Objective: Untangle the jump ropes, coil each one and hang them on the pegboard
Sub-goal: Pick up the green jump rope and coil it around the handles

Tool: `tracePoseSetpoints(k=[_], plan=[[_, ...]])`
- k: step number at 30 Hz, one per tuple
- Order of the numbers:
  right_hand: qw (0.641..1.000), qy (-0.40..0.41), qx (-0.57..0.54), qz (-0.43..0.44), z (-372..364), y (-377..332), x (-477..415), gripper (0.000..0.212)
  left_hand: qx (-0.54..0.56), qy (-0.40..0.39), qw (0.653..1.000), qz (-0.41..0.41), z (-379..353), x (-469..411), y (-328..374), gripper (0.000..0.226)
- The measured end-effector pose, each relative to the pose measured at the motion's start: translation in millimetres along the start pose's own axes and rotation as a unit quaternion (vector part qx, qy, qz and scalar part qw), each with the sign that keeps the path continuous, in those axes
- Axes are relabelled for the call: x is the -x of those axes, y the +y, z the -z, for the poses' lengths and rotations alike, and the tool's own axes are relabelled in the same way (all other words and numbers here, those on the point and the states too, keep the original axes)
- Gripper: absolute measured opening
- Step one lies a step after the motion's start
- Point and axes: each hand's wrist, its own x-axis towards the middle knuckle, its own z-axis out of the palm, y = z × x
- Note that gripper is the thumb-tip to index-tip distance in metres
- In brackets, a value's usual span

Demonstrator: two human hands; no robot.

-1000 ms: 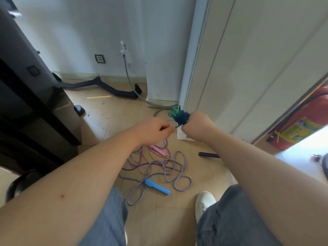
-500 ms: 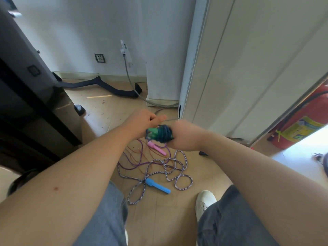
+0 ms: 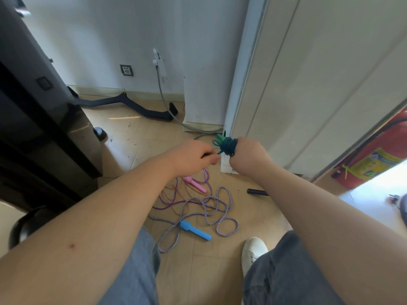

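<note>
Teal rope [image 3: 228,147], wound into a tight bundle about its green handle [image 3: 219,137], sits in my right hand [image 3: 248,157] at the thumb side of the fist, raised above the floor [image 3: 136,137] in front of me. My right fingers are closed round the bundle, though the back of the hand hides most of them. A short free tail of cord runs from the bundle's lower left edge down and leftward to my left hand [image 3: 193,159], which lies just beside the right and slightly lower. The left fingertips [image 3: 212,159] are pressed together, pinching that tail; the rest of the left hand is curled. The tail's line, right-high to left-low, is the relation the next move appears to depend on: I judge that the end must be carried round the bundle or tucked in, so the left hand is the working one and the right the anchor. Below, well apart from both hands, the striped rope [image 3: 220,208] with its blue handle [image 3: 195,230] and the purple rope [image 3: 174,201] with its pink handle [image 3: 195,183] lie loosely overlapped, not yet coiled. No pegboard is in view.
</note>
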Motion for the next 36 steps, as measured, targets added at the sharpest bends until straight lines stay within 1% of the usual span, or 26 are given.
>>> tracePoseSetpoints(k=[3, 7, 10, 12, 16, 18, 20, 22, 24, 25, 27, 28, 29, 32, 33, 34, 35, 36], plan=[[0.996, -0.003, 0.076, 0.035, -3, -5, 6, 0.019, -0.018, 0.015, 0.999, -0.027, 2, 2, -1, 0.031], [0.988, -0.036, 0.118, 0.088, -10, -8, 8, 0.025, -0.038, 0.086, 0.995, -0.040, 8, 5, -6, 0.036], [0.985, -0.029, 0.122, 0.119, -7, -8, 8, 0.026, 0.040, 0.186, 0.982, -0.010, 9, 6, -8, 0.030], [0.984, -0.025, 0.117, 0.133, -5, -8, 8, 0.022, 0.093, 0.218, 0.971, 0.016, 10, 5, -7, 0.027], [0.974, -0.036, 0.127, 0.184, -1, -7, 12, 0.018, 0.136, 0.181, 0.972, 0.062, 6, 6, -4, 0.018], [0.973, -0.034, 0.115, 0.200, 0, -5, 13, 0.017, 0.194, 0.155, 0.964, 0.098, 3, 6, -3, 0.020], [0.972, -0.018, 0.108, 0.208, 1, -4, 14, 0.017, 0.293, 0.132, 0.937, 0.135, 0, 5, -1, 0.026], [0.971, 0.010, 0.108, 0.211, 2, -4, 15, 0.017, 0.386, 0.109, 0.899, 0.173, -2, 5, 4, 0.022], [0.971, 0.040, 0.107, 0.208, 3, -3, 15, 0.015, 0.467, 0.093, 0.858, 0.194, -2, 5, 9, 0.016], [0.972, 0.050, 0.104, 0.206, 3, -3, 15, 0.016, 0.493, 0.094, 0.842, 0.197, -1, 4, 10, 0.014], [0.974, 0.053, 0.098, 0.198, 2, -3, 15, 0.017, 0.518, 0.105, 0.827, 0.191, 0, 3, 11, 0.013], [0.976, 0.049, 0.086, 0.196, 2, -4, 15, 0.019, 0.520, 0.114, 0.825, 0.189, 0, 3, 10, 0.013], [0.977, 0.038, 0.065, 0.198, 1, -4, 14, 0.027, 0.517, 0.122, 0.826, 0.188, 0, 2, 8, 0.012], [0.977, -0.015, 0.029, 0.210, 3, -7, 16, 0.078, 0.490, 0.140, 0.841, 0.184, -2, 2, 3, 0.015], [0.977, -0.016, 0.009, 0.214, 4, -10, 17, 0.086, 0.480, 0.142, 0.846, 0.182, -3, 1, 2, 0.018], [0.976, -0.003, -0.023, 0.217, 5, -13, 20, 0.085, 0.476, 0.143, 0.848, 0.181, -3, 1, 1, 0.018], [0.973, 0.021, -0.062, 0.220, 6, -16, 21, 0.077, 0.476, 0.143, 0.848, 0.180, -3, 0, 2, 0.018], [0.969, 0.048, -0.098, 0.221, 6, -18, 23, 0.062, 0.480, 0.142, 0.847, 0.180, -3, 0, 2, 0.018]])
